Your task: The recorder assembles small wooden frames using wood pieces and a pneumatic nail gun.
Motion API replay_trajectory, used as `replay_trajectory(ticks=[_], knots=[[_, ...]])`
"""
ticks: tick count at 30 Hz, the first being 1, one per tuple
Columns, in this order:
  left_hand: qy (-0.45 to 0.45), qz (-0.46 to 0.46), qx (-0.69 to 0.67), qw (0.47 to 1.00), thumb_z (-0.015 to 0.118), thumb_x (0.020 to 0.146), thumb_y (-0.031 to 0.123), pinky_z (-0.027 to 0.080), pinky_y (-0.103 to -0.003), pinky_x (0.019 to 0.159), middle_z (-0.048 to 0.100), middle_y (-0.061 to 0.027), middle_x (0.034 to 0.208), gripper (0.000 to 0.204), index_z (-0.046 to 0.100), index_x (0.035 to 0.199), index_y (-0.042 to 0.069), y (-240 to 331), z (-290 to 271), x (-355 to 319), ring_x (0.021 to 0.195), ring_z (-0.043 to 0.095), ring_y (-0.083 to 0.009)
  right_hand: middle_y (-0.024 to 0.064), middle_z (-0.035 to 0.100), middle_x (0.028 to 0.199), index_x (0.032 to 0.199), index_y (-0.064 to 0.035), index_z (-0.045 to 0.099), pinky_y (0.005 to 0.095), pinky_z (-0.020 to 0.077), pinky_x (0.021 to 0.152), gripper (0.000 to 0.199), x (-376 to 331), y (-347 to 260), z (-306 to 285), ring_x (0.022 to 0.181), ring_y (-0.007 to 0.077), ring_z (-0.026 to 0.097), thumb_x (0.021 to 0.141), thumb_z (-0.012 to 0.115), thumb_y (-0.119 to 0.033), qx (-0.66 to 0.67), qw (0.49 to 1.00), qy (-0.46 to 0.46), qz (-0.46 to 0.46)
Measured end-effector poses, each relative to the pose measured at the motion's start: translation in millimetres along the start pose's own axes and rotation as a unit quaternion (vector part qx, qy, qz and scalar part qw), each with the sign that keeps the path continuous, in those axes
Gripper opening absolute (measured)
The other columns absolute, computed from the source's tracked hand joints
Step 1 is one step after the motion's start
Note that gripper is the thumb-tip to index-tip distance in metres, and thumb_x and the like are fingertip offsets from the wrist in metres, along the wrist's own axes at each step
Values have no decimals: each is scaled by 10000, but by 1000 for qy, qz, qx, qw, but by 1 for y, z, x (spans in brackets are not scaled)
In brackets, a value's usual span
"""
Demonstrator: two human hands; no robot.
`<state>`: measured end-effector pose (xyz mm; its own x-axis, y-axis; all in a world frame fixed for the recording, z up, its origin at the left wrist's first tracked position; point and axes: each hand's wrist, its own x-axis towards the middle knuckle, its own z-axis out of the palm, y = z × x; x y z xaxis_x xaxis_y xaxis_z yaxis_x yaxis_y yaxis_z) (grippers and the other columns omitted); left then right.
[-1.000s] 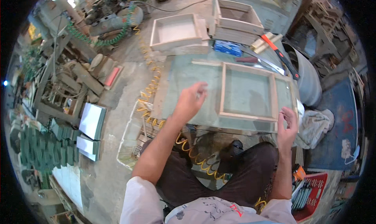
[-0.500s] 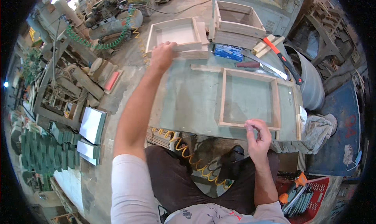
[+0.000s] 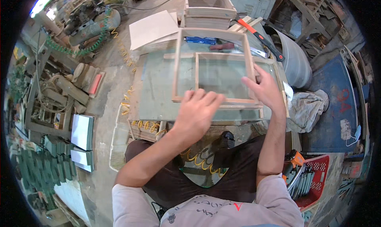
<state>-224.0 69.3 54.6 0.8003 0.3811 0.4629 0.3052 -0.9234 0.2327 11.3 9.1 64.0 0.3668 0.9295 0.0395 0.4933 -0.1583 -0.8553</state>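
A second wooden frame lies on the first frame on the table, not yet aligned. Left hand and right hand rest on them, fingers spread apart.

Views: one only, head-worn wide fisheye, so nothing shared with a second view.
Position: above the seated person, over the worktable.
Facing: steeply down and forward, own forearms entering from the lower edge.
Nearness: close to the left hand and right hand.
Distortion: straight edges bent toward the dark round rim.
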Motion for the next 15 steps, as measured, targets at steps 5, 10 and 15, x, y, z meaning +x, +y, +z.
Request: replay_trajectory(ticks=[5,10,15], knots=[[-42,-3,-18,999,627,770,46,403,-388,917,640,-38,1043,352,636,1118,97,15,14,11,962,572,-244,26,424,534,1354,-9,523,319,334,473,544,-1,54,-21,499,87,391,834,603,-147,-61,995,82,-13],[165,-144,-209,953,577,944,168,437,-383,973,651,-124,1149,257,652,1166,59,-41,13,25,1103,594,-274,-48,416,576,1374,3,500,270,292,473,549,-10,65,-34,525,41,338,850,598,-128,-59,996,57,21],[141,-321,-408,843,520,990,157,428,-319,1011,628,-126,1265,351,578,1295,-7,-97,67,0,1185,561,-206,-48,446,600,1369,14,507,253,297,494,527,-5,75,-33,543,33,347,865,592,-112,-70,996,50,38]])
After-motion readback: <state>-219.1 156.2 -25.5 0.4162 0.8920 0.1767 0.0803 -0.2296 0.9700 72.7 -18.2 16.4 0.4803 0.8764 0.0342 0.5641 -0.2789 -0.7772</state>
